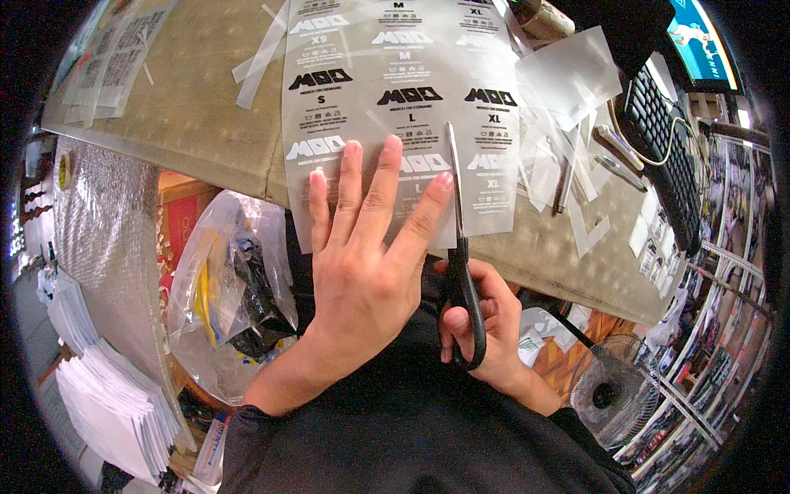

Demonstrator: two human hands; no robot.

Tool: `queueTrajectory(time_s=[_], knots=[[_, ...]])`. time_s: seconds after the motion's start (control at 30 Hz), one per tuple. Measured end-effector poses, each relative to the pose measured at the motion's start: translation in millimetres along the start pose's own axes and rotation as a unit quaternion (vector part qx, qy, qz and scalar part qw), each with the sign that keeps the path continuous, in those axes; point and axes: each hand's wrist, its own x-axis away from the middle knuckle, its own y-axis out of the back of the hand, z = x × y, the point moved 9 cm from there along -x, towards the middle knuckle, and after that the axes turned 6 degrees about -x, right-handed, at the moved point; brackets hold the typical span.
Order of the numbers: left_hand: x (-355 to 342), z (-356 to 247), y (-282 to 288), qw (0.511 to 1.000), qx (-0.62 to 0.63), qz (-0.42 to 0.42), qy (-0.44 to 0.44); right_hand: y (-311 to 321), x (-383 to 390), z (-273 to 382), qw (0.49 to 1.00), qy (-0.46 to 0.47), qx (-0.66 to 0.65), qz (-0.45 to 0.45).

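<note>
A translucent sheet [321,123] printed with rows of black and white labels lies on the near part of the table, overhanging its edge. My left hand [362,255] is spread flat on it, palm down, with the fingertips pressing on the printed rows. My right hand [481,329] grips black-handled scissors [461,263] from below the table edge. Their long metal blades point away from me along the sheet, just right of my left index finger, between two columns of labels. Whether the blades are apart I cannot tell.
The grey table [206,58] holds plastic strips [255,58], offcuts [559,74], pens [617,169], a keyboard [658,140] and a screen [695,37]. Below it are a bag [206,321] and paper stacks [111,403] at left, and a fan [613,391] at right.
</note>
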Motion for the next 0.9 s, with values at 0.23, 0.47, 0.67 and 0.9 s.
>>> queueTrajectory(time_s=[0.23, 0.47, 0.67, 0.9], knots=[[1, 0, 1, 0.999, 0.025, 0.018, 0.012, -1, -10, 9, 0.999, 0.007, -0.029, -0.017], [0, 1, 4, 0.999, 0.043, 0.027, 0.011, -2, -14, 18, 0.999, 0.008, -0.035, -0.030], [0, 3, 6, 0.997, 0.061, 0.036, 0.012, -4, -19, 23, 0.999, 0.006, -0.030, -0.026], [-1, 4, 11, 0.995, 0.091, 0.044, 0.013, -8, -26, 34, 0.999, -0.002, -0.016, -0.038]])
